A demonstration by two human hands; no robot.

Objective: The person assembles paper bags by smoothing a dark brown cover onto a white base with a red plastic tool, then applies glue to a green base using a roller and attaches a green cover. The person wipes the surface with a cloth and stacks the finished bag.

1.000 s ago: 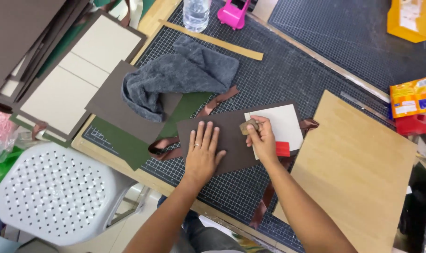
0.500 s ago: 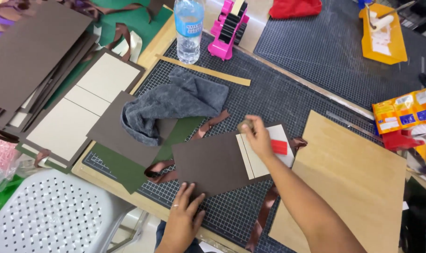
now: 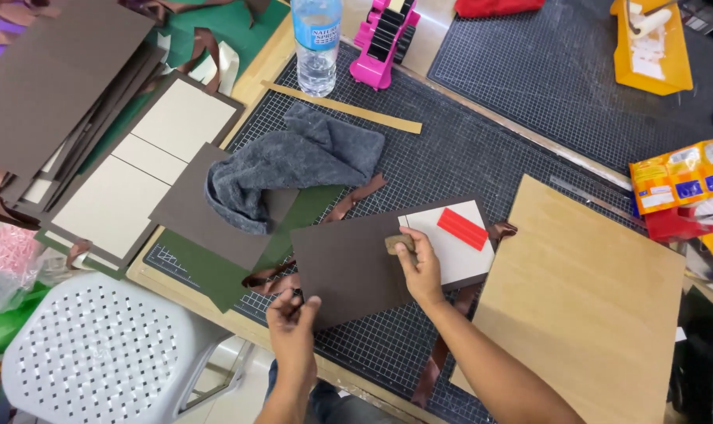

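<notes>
While a grey cloth (image 3: 293,169) slumps over loose brown and green sheets at ten o'clock of the work, one water bottle (image 3: 316,43) and one pink tape dispenser (image 3: 378,39) stand at twelve, and one bare wooden board (image 3: 580,294) lies at three on the bench (image 3: 466,141). One dark brown card (image 3: 348,267) lies flat on the gridded cutting mat (image 3: 482,157), covering part of a white panel (image 3: 450,247) with one red strip (image 3: 462,228). Left hand (image 3: 292,314) pinches the card's seven o'clock corner, fingers closed; right hand (image 3: 421,267) grips a small tan block (image 3: 398,243) pressed on the card's three o'clock edge.
</notes>
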